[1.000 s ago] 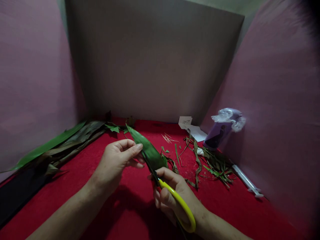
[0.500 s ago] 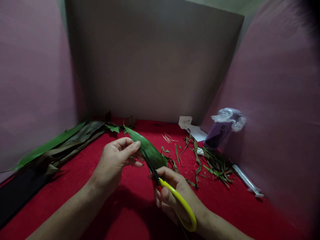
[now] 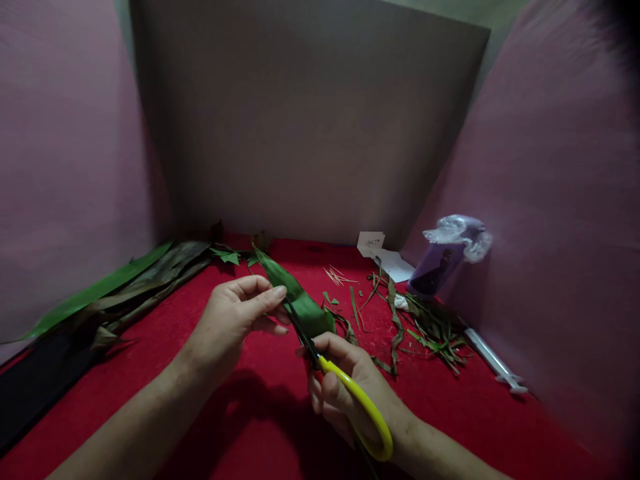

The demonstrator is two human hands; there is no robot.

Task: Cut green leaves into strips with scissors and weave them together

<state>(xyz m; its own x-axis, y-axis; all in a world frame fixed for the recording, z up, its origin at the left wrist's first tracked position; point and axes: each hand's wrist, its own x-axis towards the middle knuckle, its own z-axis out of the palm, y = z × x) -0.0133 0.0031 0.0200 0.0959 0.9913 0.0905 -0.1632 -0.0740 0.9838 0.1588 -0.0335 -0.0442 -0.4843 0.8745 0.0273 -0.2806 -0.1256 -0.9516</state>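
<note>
Green leaf (image 3: 299, 301) lies slantwise between my two hands, just above the red tabletop (image 3: 150, 400), its pointed tip aimed away from me toward the back wall. My left hand (image 3: 227, 327) pinches its left edge, thumb and forefinger closed on the blade of the leaf about midway along. My right hand (image 3: 345, 390) is wrapped tight through the yellow handle of the scissors (image 3: 361, 408); their dark blades run up along the leaf's near end, right beside my left fingertips, and I cannot tell how far the blades are parted. The leaf's lower end disappears behind my right knuckles. A heap of long leaves (image 3: 125, 287) lies off to the left, and cut trimmings (image 3: 425, 327) are scattered to the right near a purple bottle (image 3: 440, 261).
</note>
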